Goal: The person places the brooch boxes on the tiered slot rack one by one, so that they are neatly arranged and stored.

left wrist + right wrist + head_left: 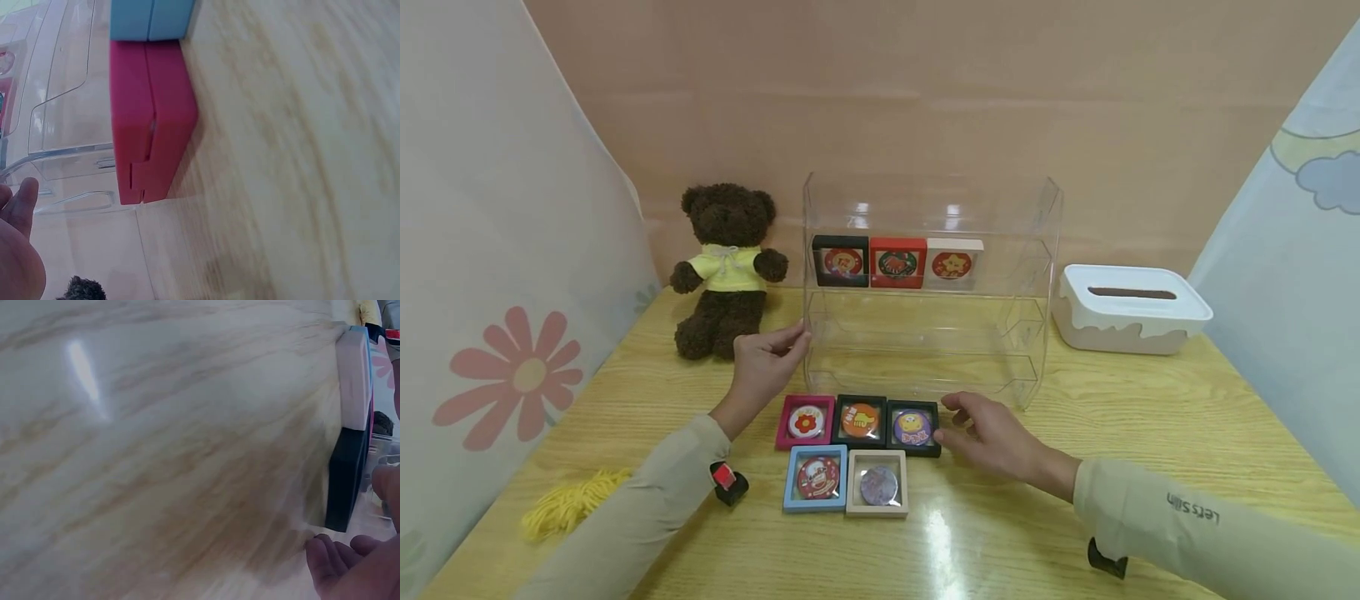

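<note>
A clear display rack [925, 333] stands upright with several framed badges on one of its shelves. My left hand [765, 367] pinches the rack's left side panel between thumb and fingers. In front of the rack lie several framed badges in two rows: a magenta frame [806, 422], a black frame with an orange badge [860, 421] and a black frame with a purple badge [913, 427] behind, a light blue frame [816, 478] and a beige frame [877, 483] nearer. My right hand [1000, 437] is at the purple badge's frame, fingers loosely bent and thumb right at its edge.
On the rack's shelf sit a black frame [840, 262], a red frame [898, 263] and a white frame [955, 264]. A brown teddy bear [726, 271] stands left of it, a white tissue box [1131, 308] right. Yellow yarn [572, 503] lies by my left sleeve.
</note>
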### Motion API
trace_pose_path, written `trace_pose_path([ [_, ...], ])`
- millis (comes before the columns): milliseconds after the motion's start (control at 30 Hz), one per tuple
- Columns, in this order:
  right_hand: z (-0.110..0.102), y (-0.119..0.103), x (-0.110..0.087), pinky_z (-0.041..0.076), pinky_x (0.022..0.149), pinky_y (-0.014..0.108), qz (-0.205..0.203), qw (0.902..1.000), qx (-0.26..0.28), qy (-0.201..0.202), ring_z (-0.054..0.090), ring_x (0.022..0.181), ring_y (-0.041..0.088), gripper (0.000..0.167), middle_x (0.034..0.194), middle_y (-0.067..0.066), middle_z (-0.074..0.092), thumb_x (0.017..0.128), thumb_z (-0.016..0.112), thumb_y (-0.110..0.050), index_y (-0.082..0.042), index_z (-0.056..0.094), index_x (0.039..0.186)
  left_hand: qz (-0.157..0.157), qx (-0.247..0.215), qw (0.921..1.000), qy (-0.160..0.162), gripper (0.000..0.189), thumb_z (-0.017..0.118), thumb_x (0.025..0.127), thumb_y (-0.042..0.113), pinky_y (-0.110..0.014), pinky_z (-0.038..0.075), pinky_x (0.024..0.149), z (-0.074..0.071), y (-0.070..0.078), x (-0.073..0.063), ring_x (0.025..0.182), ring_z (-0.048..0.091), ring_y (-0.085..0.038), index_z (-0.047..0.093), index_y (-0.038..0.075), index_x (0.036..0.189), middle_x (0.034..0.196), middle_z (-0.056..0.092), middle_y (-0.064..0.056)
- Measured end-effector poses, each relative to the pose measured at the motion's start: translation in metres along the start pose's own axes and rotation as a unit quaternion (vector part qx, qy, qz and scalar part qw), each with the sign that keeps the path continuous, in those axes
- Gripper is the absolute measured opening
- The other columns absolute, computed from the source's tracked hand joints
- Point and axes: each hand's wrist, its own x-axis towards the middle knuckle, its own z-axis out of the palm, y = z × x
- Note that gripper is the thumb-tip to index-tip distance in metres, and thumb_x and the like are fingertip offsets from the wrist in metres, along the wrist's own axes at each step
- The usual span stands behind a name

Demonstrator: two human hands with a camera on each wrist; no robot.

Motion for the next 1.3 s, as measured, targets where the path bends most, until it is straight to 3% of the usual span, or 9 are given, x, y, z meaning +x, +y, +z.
trace_pose_path([
  [167,0.002,0.008,-0.002,0.053,0.077,0.038,-0.002,1.0,0.003,0.003,0.061,0.095,0.029,0.053,0.118,0.022,0.059,0.088,0.07,-0.022,0.012,0.052,0.125,-0.004,-0.01,0.9999,0.005,0.018,0.069,0.085,-0.001,-0.019,0.053,0.062,0.002,-0.016,-0.001,0.075,0.069,-0.019,0.07,-0.004,0.102,0.089,0.069,-0.015],
  [400,0.003,0.011,0.0,0.053,0.071,0.028,-0.013,0.9999,0.01,0.001,0.062,0.094,0.029,0.054,0.12,0.022,0.058,0.088,0.07,-0.022,0.01,0.052,0.127,-0.02,-0.013,0.9997,-0.007,0.017,0.065,0.084,-0.01,-0.021,0.054,0.063,-0.003,0.019,0.001,0.076,0.068,-0.033,0.066,-0.014,0.101,0.089,0.066,-0.024],
  [567,0.005,0.012,0.001,0.053,0.07,0.028,-0.01,0.9999,0.004,0.002,0.061,0.094,0.028,0.054,0.119,0.021,0.059,0.087,0.071,-0.022,0.009,0.053,0.127,-0.02,-0.011,0.9997,-0.008,0.017,0.065,0.084,-0.01,-0.02,0.053,0.063,-0.003,0.02,0.001,0.075,0.068,-0.033,0.066,-0.015,0.101,0.089,0.066,-0.025],
  [667,0.008,0.012,0.002,0.052,0.072,0.029,-0.005,1.0,-0.005,0.001,0.06,0.095,0.027,0.054,0.119,0.018,0.06,0.086,0.072,-0.023,0.007,0.053,0.127,-0.022,-0.011,0.9996,-0.01,0.017,0.065,0.084,-0.011,-0.02,0.053,0.063,-0.002,0.019,0.001,0.076,0.068,-0.032,0.066,-0.015,0.1,0.089,0.066,-0.025],
  [767,0.009,0.013,0.003,0.052,0.074,0.032,-0.006,0.9998,-0.017,0.001,0.06,0.095,0.026,0.055,0.118,0.017,0.06,0.085,0.073,-0.023,0.006,0.054,0.127,-0.02,-0.013,0.9997,-0.006,0.017,0.065,0.084,-0.009,-0.02,0.053,0.063,-0.001,0.007,0.0,0.075,0.068,-0.031,0.067,-0.013,0.1,0.089,0.067,-0.023],
  [900,0.01,0.013,0.003,0.051,0.077,0.038,-0.006,0.9998,-0.021,-0.001,0.06,0.096,0.027,0.056,0.118,0.017,0.06,0.085,0.073,-0.025,0.007,0.054,0.127,-0.021,-0.019,0.9996,0.002,0.017,0.067,0.085,-0.005,-0.02,0.053,0.062,0.001,-0.011,-0.002,0.075,0.069,-0.021,0.069,-0.008,0.101,0.089,0.068,-0.019],
  [1067,0.008,0.013,0.003,0.052,0.075,0.036,0.003,0.9999,-0.01,-0.011,0.06,0.095,0.027,0.059,0.115,0.017,0.06,0.084,0.074,-0.024,0.007,0.052,0.128,-0.021,-0.028,0.9994,0.002,0.017,0.068,0.086,0.0,-0.022,0.054,0.063,0.001,-0.018,-0.003,0.076,0.068,-0.011,0.07,-0.005,0.102,0.089,0.069,-0.017],
  [1200,0.006,0.013,0.002,0.051,0.071,0.032,0.008,0.9998,-0.001,-0.018,0.06,0.091,0.023,0.064,0.11,0.015,0.062,0.082,0.075,-0.028,0.007,0.051,0.13,-0.012,-0.022,0.9997,0.001,0.017,0.068,0.085,-0.002,-0.021,0.053,0.062,0.001,-0.017,-0.002,0.075,0.069,-0.018,0.07,-0.007,0.101,0.089,0.068,-0.018],
  [1300,0.005,0.013,0.001,0.05,0.07,0.031,0.009,0.9997,-0.004,-0.024,0.059,0.089,0.021,0.069,0.109,0.013,0.062,0.08,0.077,-0.032,0.007,0.05,0.131,-0.008,-0.019,0.9998,-0.001,0.016,0.067,0.084,-0.007,-0.02,0.053,0.062,0.0,-0.009,-0.001,0.075,0.068,-0.028,0.068,-0.01,0.1,0.089,0.067,-0.021],
])
